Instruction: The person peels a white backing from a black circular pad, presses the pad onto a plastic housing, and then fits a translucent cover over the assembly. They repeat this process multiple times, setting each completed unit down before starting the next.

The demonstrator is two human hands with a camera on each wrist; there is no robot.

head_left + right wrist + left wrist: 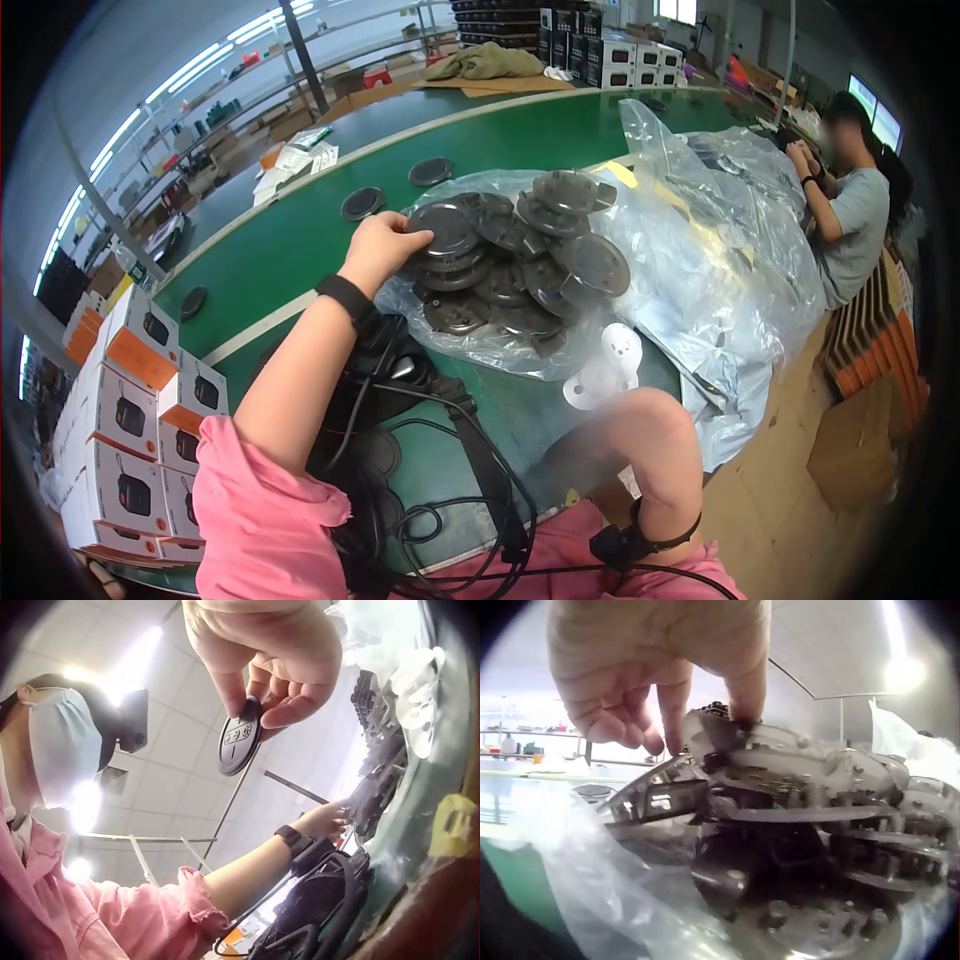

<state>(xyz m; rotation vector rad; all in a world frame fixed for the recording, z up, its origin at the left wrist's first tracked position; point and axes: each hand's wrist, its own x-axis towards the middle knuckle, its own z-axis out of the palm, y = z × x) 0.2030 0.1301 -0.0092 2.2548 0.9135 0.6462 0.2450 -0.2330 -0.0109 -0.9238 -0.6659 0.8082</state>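
Observation:
A heap of dark, see-through round plastic covers (545, 260) lies on a clear plastic bag. At its left side my left hand (382, 245) pinches the rim of an upper cover (445, 228), thumb on top. From the left wrist view, thumb and fingers of that left hand (660, 667) come down onto the heap, whose undersides show small pegs. In the right wrist view my right hand (274, 667) holds a small dark round disc (238, 742) with pale printed marks, between thumb and fingers. The head view shows the right hand (640, 425) low and blurred, its disc hidden.
White flat pieces with holes (605, 370) lie between heap and right hand. Black cables (440, 500) and a strap cross the near table. Boxes (125, 420) are stacked at left. Dark discs (431, 171) rest on the green surface (300, 240). Another person (850, 190) sits at right.

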